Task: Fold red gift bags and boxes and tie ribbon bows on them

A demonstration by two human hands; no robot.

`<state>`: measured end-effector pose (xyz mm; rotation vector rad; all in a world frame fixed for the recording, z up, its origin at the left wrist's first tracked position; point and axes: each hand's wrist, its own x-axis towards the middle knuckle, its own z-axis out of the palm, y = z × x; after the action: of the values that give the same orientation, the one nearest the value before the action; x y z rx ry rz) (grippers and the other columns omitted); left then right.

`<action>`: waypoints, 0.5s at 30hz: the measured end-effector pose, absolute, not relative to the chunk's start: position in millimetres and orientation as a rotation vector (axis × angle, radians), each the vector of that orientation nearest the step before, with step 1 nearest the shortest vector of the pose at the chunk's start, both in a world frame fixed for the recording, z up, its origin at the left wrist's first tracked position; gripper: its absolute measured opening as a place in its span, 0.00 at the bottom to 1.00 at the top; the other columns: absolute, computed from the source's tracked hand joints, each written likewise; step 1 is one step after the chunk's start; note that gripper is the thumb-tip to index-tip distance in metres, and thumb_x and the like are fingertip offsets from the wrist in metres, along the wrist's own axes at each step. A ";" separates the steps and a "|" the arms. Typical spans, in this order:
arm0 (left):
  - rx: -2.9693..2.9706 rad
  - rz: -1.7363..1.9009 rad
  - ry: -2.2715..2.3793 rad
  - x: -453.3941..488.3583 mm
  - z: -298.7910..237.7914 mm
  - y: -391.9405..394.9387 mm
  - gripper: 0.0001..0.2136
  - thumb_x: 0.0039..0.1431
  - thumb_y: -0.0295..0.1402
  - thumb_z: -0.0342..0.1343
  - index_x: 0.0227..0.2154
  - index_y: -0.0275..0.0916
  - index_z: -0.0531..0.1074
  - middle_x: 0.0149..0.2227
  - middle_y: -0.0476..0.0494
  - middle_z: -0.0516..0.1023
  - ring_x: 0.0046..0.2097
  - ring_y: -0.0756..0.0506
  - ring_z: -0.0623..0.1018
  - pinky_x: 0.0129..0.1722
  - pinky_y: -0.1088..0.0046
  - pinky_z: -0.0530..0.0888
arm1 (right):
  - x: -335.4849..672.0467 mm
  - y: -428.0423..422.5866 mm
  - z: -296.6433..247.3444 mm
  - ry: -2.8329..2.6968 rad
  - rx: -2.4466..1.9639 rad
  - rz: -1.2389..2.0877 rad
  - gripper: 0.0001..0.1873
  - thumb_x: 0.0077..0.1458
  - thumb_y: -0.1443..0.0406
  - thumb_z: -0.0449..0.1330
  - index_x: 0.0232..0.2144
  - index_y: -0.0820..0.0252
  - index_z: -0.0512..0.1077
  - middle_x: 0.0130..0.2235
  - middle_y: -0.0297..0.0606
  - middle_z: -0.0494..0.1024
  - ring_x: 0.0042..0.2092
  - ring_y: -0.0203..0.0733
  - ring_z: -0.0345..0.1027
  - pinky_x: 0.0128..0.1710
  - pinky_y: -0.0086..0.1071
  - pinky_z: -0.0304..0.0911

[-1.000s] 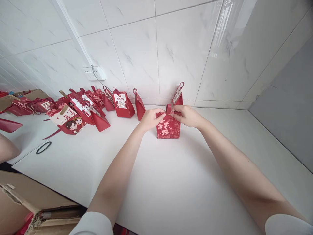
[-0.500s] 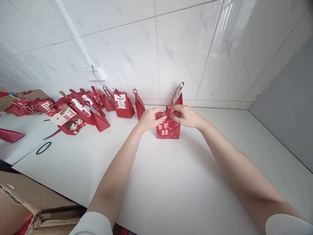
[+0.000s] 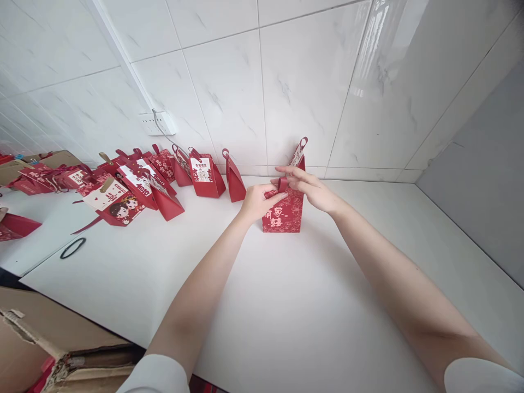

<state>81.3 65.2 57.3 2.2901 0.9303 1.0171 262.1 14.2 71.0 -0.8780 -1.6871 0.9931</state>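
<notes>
A red gift box [image 3: 283, 212] with pale printed characters and flowers stands upright on the white table in front of me. A dark red ribbon loop [image 3: 282, 184] rises from its top. My left hand [image 3: 262, 202] is closed on the box's top left edge, thumb in front and fingers behind. At the top right, my right hand [image 3: 313, 191] has its fingers stretched out flat behind the loop, beside the top edge. Partly hidden behind that hand, another red gift box [image 3: 298, 158] with a ribbon loop leans by the wall.
Several red gift boxes [image 3: 208, 180] stand along the tiled wall to the left, others lying piled [image 3: 118, 202]. A black ring-shaped band [image 3: 73, 248] lies on the table [image 3: 262, 305]. A socket [image 3: 158, 123] with a cable is on the wall. An open cardboard box [image 3: 61, 327] sits lower left.
My right hand has loosened from the top edge and its fingers have straightened and lifted. My left hand has moved slightly right along the edge. A red box at the far left edge has shifted.
</notes>
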 end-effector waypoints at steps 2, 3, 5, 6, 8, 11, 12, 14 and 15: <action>2.277 1.009 0.917 81.1 57.5 66.1 0.19 0.52 0.47 0.58 0.18 0.36 0.68 0.17 0.54 0.58 0.23 0.53 0.58 0.23 0.75 0.56 | 258.6 16.2 69.1 -1.610 -0.895 0.988 0.19 0.59 0.59 0.51 0.52 0.53 0.68 0.50 0.38 0.76 0.52 0.45 0.69 0.51 0.41 0.65; 2.269 1.004 0.907 81.0 57.7 66.3 0.18 0.52 0.47 0.57 0.19 0.36 0.69 0.18 0.53 0.59 0.23 0.53 0.59 0.24 0.75 0.57 | 257.0 17.6 67.6 -1.589 -0.914 0.969 0.18 0.59 0.57 0.52 0.49 0.55 0.70 0.49 0.39 0.77 0.50 0.45 0.70 0.50 0.41 0.65; 2.266 0.995 0.892 80.6 58.2 66.2 0.18 0.53 0.47 0.57 0.20 0.36 0.71 0.19 0.53 0.60 0.24 0.53 0.60 0.24 0.75 0.58 | 254.8 20.5 64.0 -1.577 -0.950 0.912 0.18 0.56 0.56 0.57 0.45 0.57 0.72 0.44 0.40 0.79 0.46 0.46 0.72 0.47 0.40 0.67; 2.269 0.994 0.888 80.5 58.5 65.9 0.18 0.53 0.47 0.57 0.20 0.36 0.71 0.19 0.53 0.61 0.24 0.53 0.60 0.25 0.75 0.58 | 254.2 21.9 62.3 -1.578 -0.968 0.879 0.18 0.54 0.55 0.59 0.43 0.58 0.73 0.41 0.40 0.80 0.44 0.46 0.73 0.44 0.39 0.68; 2.276 0.994 0.883 80.4 59.3 65.1 0.19 0.53 0.47 0.56 0.19 0.36 0.68 0.19 0.52 0.59 0.24 0.52 0.59 0.24 0.75 0.57 | 253.4 23.6 59.9 -1.573 -1.007 0.815 0.16 0.54 0.54 0.59 0.39 0.59 0.75 0.36 0.39 0.80 0.39 0.44 0.73 0.39 0.36 0.68; 2.290 0.994 0.865 81.1 60.5 63.8 0.21 0.54 0.46 0.55 0.16 0.36 0.62 0.19 0.52 0.56 0.24 0.53 0.57 0.24 0.74 0.54 | 251.9 23.5 59.0 -1.560 -1.085 0.679 0.15 0.55 0.55 0.56 0.33 0.60 0.75 0.30 0.37 0.78 0.31 0.41 0.71 0.29 0.32 0.64; 2.298 0.992 0.858 81.5 60.8 63.4 0.21 0.54 0.46 0.55 0.15 0.36 0.60 0.19 0.52 0.55 0.24 0.53 0.57 0.24 0.74 0.54 | 251.1 22.9 59.0 -1.561 -1.111 0.622 0.14 0.55 0.56 0.56 0.31 0.60 0.75 0.29 0.36 0.78 0.29 0.39 0.69 0.27 0.31 0.62; 2.313 0.991 0.853 82.4 61.2 62.7 0.22 0.54 0.46 0.55 0.15 0.36 0.57 0.19 0.52 0.54 0.24 0.53 0.56 0.24 0.74 0.53 | 249.2 21.7 59.0 -1.561 -1.146 0.513 0.13 0.55 0.58 0.56 0.30 0.60 0.74 0.28 0.36 0.77 0.28 0.38 0.68 0.27 0.30 0.61; 2.313 0.989 0.859 82.7 61.3 62.2 0.22 0.55 0.46 0.55 0.15 0.36 0.57 0.19 0.53 0.54 0.24 0.53 0.56 0.24 0.74 0.53 | 248.5 21.3 59.0 -1.557 -1.154 0.476 0.12 0.55 0.59 0.55 0.30 0.60 0.74 0.28 0.36 0.77 0.29 0.38 0.68 0.28 0.30 0.61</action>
<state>82.7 62.2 61.3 2.3133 0.8592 0.9887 248.5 21.3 59.0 -1.1539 -1.5574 0.4764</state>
